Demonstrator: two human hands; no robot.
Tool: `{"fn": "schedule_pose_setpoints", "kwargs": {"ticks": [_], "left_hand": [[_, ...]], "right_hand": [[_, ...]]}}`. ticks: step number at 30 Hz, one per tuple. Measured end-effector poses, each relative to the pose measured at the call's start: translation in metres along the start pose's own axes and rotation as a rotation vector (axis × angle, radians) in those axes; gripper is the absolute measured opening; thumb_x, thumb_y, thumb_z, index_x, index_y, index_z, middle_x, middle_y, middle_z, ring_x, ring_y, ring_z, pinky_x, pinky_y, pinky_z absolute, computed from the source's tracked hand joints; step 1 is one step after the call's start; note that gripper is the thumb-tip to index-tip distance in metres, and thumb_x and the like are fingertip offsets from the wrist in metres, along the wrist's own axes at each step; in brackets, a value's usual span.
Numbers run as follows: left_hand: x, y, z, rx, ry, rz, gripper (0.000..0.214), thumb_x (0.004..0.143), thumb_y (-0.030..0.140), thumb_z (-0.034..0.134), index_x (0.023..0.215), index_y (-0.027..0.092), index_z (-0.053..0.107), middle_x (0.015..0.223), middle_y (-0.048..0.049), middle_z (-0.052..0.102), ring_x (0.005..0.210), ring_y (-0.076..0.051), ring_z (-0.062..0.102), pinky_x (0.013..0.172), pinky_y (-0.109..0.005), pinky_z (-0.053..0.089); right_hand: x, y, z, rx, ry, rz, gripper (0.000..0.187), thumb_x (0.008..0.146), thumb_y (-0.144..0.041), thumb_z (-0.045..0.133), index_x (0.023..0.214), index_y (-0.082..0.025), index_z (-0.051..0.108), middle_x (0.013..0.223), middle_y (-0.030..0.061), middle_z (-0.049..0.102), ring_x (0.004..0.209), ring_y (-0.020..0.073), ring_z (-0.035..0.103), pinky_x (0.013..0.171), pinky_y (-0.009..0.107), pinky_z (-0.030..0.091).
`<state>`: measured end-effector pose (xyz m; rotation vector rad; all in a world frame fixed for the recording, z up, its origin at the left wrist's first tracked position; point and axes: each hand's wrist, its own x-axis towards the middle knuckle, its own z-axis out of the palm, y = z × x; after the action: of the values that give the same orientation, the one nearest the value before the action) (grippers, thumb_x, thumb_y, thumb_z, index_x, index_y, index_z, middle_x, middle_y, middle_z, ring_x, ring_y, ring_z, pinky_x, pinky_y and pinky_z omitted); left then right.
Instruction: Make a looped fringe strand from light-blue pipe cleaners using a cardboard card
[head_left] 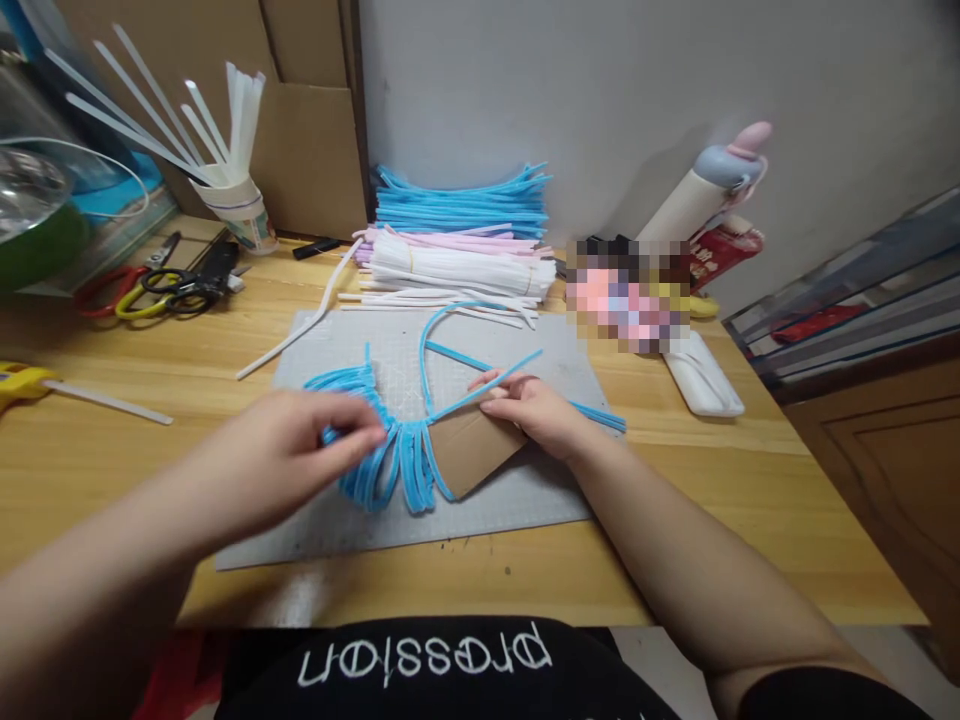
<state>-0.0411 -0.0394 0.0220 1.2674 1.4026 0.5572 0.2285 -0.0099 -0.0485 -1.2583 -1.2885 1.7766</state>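
Note:
My right hand grips a brown cardboard piece by its right side, thumb on top. A row of blue pipe cleaner loops runs leftward from the cardboard, one loop lying around its left edge. From the top of that row, one blue pipe cleaner end slants up past my right fingers, and another curves upward in an arc. My left hand, slightly blurred, is over the left part of the loops. Its thumb and index finger come together at the tips; whatever lies between them is hidden.
A grey cutting mat lies beneath the work. Behind it are bundles of blue and white pipe cleaners. Scissors, a cup of white sticks and a yellow glue gun stand left; a white case and bottle right.

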Motion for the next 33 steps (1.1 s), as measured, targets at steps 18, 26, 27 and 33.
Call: {"fn": "schedule_pose_setpoints", "kwargs": {"ticks": [18,26,27,33], "left_hand": [[0.062,-0.005,0.01,0.372,-0.177,0.138,0.019,0.075,0.034,0.066,0.067,0.017,0.071,0.056,-0.0005,0.062,0.049,-0.011,0.047,0.049,-0.018,0.035],[0.061,-0.006,0.003,0.474,-0.096,0.16,0.031,0.075,0.048,0.061,0.077,0.018,0.071,0.061,0.001,0.061,0.054,-0.012,0.047,0.053,-0.021,0.036],[0.061,-0.006,0.003,0.505,-0.09,0.164,0.033,0.076,0.05,0.059,0.077,0.019,0.07,0.06,0.0015,0.061,0.055,-0.013,0.047,0.053,-0.022,0.035],[0.057,0.004,0.009,0.623,-0.06,0.219,0.034,0.078,0.052,0.054,0.08,0.021,0.07,0.069,0.0006,0.066,0.062,-0.016,0.054,0.057,-0.025,0.037]], "right_hand": [[0.012,0.003,-0.018,0.215,0.516,-0.178,0.043,0.066,-0.029,0.064,0.106,-0.022,0.05,0.073,-0.0017,0.062,0.064,0.0152,0.058,0.06,0.025,0.044],[0.03,0.007,-0.044,-0.05,0.697,-0.193,0.051,0.073,-0.028,0.053,0.12,-0.021,0.034,0.086,0.0028,0.062,0.068,0.0181,0.061,0.058,0.031,0.049],[0.031,0.007,-0.047,-0.138,0.682,-0.176,0.052,0.073,-0.029,0.054,0.121,-0.02,0.035,0.084,0.0028,0.061,0.068,0.0188,0.061,0.059,0.032,0.049],[-0.004,-0.02,-0.026,-0.876,1.01,-0.539,0.028,0.079,-0.023,0.052,0.106,-0.018,0.056,0.107,0.0106,0.055,0.096,0.0242,0.055,0.079,0.039,0.045]]}}
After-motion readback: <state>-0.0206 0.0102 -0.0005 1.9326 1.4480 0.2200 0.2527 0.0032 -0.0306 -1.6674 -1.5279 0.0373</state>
